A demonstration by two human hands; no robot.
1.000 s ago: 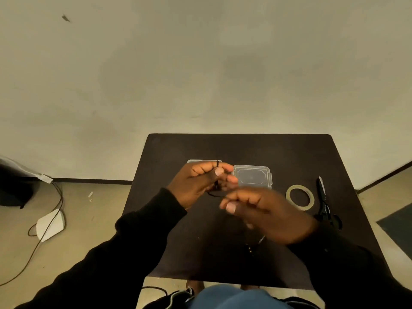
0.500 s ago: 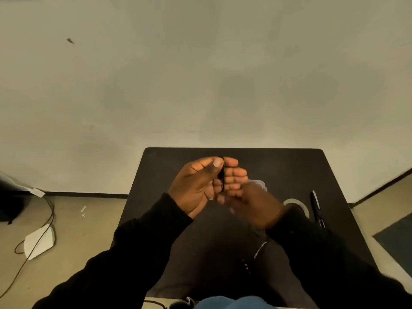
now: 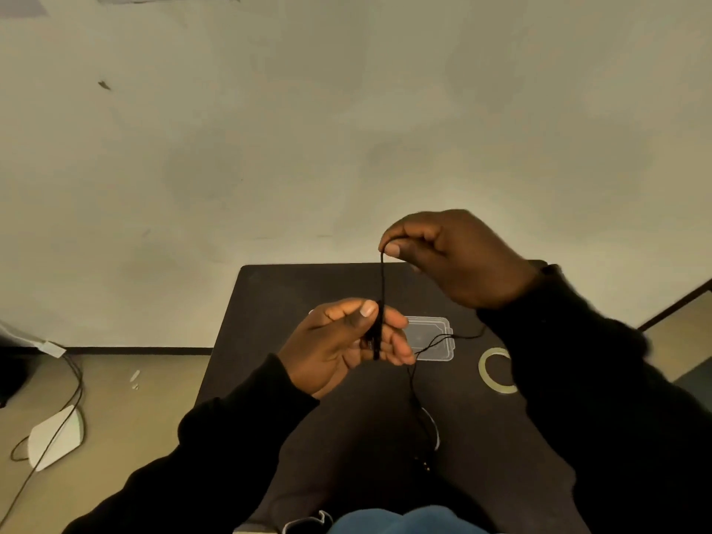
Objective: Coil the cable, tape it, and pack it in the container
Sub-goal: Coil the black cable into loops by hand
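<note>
Above, right hand (image 3: 454,260) pinches the cable (image 3: 382,287) taut; left hand (image 3: 346,341) grips its coil below

Table (image 3: 269,302): bare dark surface along the left side and far edge; a hand could come in there unhindered.

Centre blocked above the surface: left hand (image 3: 346,341) grips a cable (image 3: 382,287) bundle, right hand (image 3: 450,256) pinches a strand upright above it. That taut strand bars sideways passage between the hands.

Slack cable trails down from the left hand across the near middle of the table, and one thin line runs over the container (image 3: 431,339) toward the right sleeve (image 3: 578,360).

Right side crowded: container just beside the left hand's fingers, tape roll (image 3: 486,366) partly under the right sleeve.
</note>
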